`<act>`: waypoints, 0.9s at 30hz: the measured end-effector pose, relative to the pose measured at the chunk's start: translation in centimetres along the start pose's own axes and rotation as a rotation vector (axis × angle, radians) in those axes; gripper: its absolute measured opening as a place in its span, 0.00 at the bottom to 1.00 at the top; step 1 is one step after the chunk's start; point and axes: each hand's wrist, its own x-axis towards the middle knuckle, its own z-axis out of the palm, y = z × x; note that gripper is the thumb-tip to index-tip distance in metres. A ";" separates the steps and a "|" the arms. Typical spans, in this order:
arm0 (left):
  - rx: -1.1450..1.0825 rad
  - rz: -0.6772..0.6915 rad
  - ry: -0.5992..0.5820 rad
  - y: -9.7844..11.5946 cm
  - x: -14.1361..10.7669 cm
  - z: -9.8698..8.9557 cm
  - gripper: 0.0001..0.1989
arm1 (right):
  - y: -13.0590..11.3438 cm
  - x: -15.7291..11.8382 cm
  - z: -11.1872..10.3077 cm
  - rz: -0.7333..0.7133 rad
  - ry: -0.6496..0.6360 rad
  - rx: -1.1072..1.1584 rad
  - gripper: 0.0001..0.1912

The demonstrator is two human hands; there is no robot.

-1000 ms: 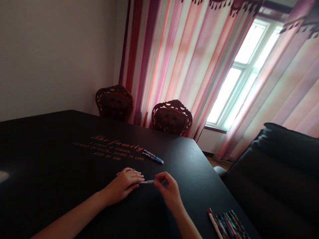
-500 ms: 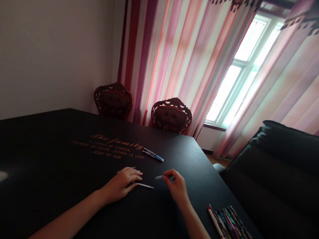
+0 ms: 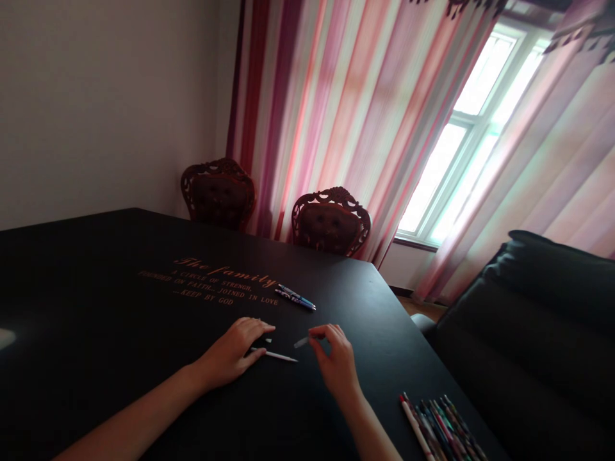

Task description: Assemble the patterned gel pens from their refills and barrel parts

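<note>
My right hand (image 3: pixel 335 355) pinches a short translucent tube-shaped piece (image 3: pixel 301 343), perhaps a pen part, between thumb and fingertips. Its outer end points left, just above the table. My left hand (image 3: pixel 240 349) rests low over the table with its fingers stretched and the thumb apart. Beneath that thumb lies a slim white pen-like stick (image 3: pixel 282 356), its pointed end toward the right; the other end is hidden by the hand. A tiny whitish piece (image 3: pixel 268 340) sits between my left fingertips and thumb, apparently on the table.
Two patterned pens (image 3: pixel 295 298) lie side by side beyond my hands on the black table (image 3: pixel 96 307) with printed lettering. Several pens (image 3: pixel 439 429) are bunched at the lower right edge. Two carved chairs (image 3: pixel 331 224) stand behind, and a dark leather seat (image 3: pixel 538 333) is at right.
My left fingers have lifted and spread slightly, uncovering the tiny whitish piece. The translucent piece in my right hand has tilted and shifted slightly left.
</note>
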 end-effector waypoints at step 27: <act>-0.105 -0.326 0.079 -2.2 0.6 0.2 0.10 | -4.3 0.4 4.2 -0.020 -0.184 -0.187 0.11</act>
